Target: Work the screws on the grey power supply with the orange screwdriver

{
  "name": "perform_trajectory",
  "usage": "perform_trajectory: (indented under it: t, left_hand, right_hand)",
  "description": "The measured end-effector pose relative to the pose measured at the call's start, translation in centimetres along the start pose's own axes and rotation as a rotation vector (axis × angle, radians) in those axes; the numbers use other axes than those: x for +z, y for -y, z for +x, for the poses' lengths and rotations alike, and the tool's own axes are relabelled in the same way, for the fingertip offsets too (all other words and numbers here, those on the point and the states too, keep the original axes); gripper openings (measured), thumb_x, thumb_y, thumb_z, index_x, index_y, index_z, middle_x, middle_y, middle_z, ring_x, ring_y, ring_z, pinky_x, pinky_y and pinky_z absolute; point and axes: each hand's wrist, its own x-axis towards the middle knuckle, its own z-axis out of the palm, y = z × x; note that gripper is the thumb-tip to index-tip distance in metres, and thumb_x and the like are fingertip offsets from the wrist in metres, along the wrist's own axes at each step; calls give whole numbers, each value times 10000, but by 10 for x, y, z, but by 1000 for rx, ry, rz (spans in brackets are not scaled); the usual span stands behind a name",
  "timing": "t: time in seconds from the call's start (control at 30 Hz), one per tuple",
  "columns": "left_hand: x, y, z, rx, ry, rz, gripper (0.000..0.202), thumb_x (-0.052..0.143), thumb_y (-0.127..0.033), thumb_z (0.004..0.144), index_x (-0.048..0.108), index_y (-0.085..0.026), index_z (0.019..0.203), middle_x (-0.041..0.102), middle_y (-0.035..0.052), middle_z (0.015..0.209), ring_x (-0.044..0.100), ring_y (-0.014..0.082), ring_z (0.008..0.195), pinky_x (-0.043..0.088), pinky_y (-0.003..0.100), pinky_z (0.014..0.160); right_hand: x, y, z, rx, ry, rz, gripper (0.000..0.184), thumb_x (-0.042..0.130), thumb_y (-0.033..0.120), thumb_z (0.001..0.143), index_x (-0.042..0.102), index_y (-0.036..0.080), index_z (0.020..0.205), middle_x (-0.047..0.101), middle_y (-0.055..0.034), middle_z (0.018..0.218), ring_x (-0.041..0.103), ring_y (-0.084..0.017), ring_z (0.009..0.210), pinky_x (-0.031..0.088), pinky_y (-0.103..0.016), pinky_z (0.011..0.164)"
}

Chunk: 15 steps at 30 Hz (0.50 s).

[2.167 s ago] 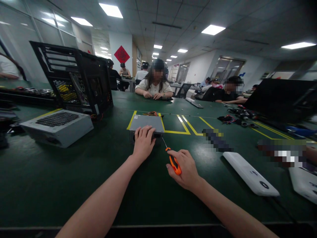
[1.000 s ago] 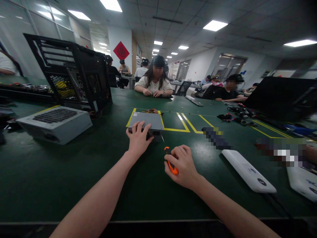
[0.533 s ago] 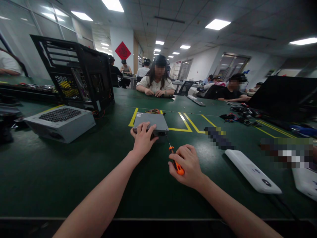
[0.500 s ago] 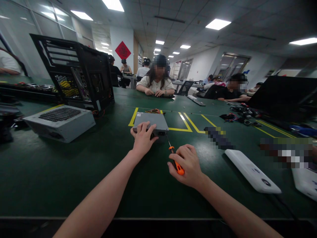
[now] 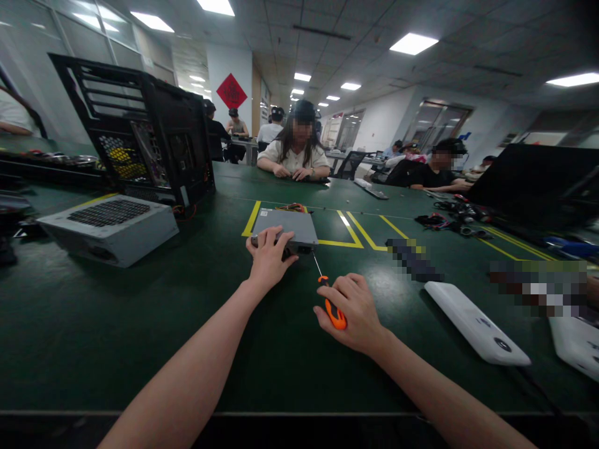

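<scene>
A flat grey power supply unit (image 5: 292, 226) lies on the green table, its bundled coloured wires (image 5: 291, 207) at the far side. My left hand (image 5: 271, 255) grips its near left edge, fingers over the top and thumb at the front face. In my right hand (image 5: 353, 308) is an orange and black screwdriver (image 5: 335, 313), its thin shaft slanting up and left. The tip is at the lower right front corner of the power supply; whether it touches a screw is too small to tell.
On the left stand a black computer case (image 5: 154, 131) and a larger grey power supply (image 5: 112, 227). To the right lie a white device (image 5: 477, 323) with a cable, tangled cables (image 5: 461, 215) and a black monitor (image 5: 538, 187). A person (image 5: 294, 146) sits across the table (image 5: 196, 374).
My right hand and the screwdriver have shifted very slightly left. The left hand still grips the power supply, which has barely moved.
</scene>
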Motion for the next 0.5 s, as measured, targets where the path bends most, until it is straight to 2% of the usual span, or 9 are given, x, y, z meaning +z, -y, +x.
perform_trajectory:
  t: [0.1,0.23,0.33,0.5]
  left_hand:
    - [-1,0,0,2,-2,5,486,632,-335,701,455,-305,1152,392,79,1266,318,301,1156,234,587,907]
    - [-1,-2,-1,-8,-4,5,502,634,-331,691,451,-299,1158,387,79,1270,315,305,1162,231,596,913]
    - [-1,-4,-1,-8,-17,13,497,630,-332,693,451,-290,1155,391,84,1274,315,303,1170,207,605,929]
    - [-1,-8,-4,13,-46,46,465,606,-337,721,453,-267,1154,394,94,1282,274,293,1225,77,610,986]
  right_hand:
    - [1,0,0,50,-45,70,226,510,262,752,515,137,941,563,-32,725,505,-141,632,367,-358,749]
    - [-1,1,0,-20,-25,14,119,503,218,736,557,161,825,531,-35,710,492,-154,665,363,-361,736]
    - [-3,1,2,-32,2,-39,131,518,277,736,586,172,776,493,-36,689,466,-165,667,358,-363,710]
    - [-2,0,1,68,-61,49,255,505,286,758,512,134,964,555,-40,727,502,-159,656,380,-346,703]
